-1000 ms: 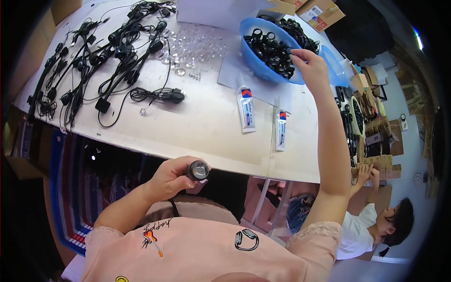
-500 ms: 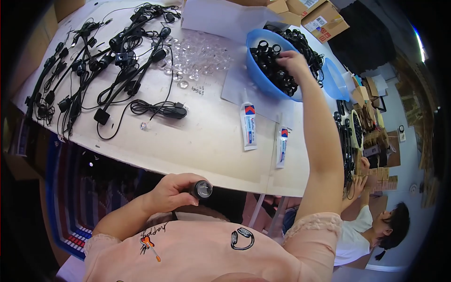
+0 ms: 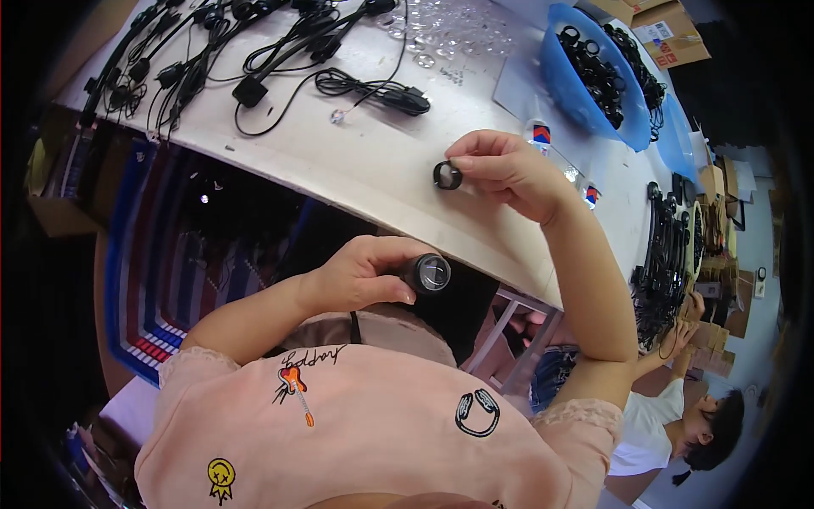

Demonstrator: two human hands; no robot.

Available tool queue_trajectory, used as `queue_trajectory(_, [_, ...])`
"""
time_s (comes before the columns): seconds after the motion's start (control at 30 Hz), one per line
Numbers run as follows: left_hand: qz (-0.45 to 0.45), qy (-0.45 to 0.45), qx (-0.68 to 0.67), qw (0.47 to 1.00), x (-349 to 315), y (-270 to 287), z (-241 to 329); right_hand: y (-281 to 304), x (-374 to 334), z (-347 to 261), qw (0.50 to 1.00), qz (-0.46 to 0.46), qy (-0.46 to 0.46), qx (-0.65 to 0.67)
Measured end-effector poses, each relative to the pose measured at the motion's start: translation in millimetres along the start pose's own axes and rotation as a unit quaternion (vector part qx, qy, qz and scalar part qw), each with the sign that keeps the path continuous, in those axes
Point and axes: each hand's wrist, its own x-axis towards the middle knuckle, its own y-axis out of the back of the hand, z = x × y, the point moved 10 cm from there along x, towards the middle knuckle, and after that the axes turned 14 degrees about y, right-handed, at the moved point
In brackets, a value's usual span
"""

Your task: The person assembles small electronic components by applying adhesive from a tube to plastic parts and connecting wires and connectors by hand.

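My left hand [image 3: 360,276] is closed around a black cylinder with a clear round lens [image 3: 434,272] at its end, in front of the table edge. Above the tabletop, my right hand [image 3: 519,174] pinches a black ring [image 3: 447,176] between thumb and fingertips. Many more such rings fill the blue bowl [image 3: 555,81] beyond my right hand. Behind that hand lie two glue tubes, one [image 3: 540,136] partly hidden by it, the other [image 3: 591,197] beside my forearm.
Clear round lenses [image 3: 458,30] are spread over the far table. Black cabled devices [image 3: 292,51] cover its left, with a coiled cable [image 3: 373,89] nearer. Another person [image 3: 653,424] works at the right beside black parts [image 3: 661,263]. Cardboard boxes [image 3: 670,34] stand at the far right.
My right hand has come out of the blue bowl and back toward me, now with a black ring. My left hand still grips the lensed cylinder. The view has shifted.
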Motion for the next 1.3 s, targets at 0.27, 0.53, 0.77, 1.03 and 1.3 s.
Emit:
queue_trajectory(0.27, [0.04, 0.028, -0.058, 0.997, -14, 10, -9, 24, -18, -38, 0.927, 0.107, 0.089, -0.348])
queue_trajectory(0.53, [0.06, 0.05, -0.013, 0.997, -4, 6, -15, -19, -48, -54, 0.825, 0.082, 0.245, -0.503])
queue_trajectory(0.77, [0.036, 0.055, 0.029, 0.997, 4, -16, -17, -85, -114, -59, 0.805, 0.0, 0.389, -0.449])
queue_trajectory(1.03, [-0.008, 0.047, 0.061, 0.997, 12, -46, -23, -79, -143, -42, 0.801, 0.01, 0.364, -0.475])
queue_trajectory(1.3, [-0.01, 0.037, 0.126, 0.991, 16, -69, -26, -60, -166, -25, 0.813, 0.055, 0.246, -0.525])
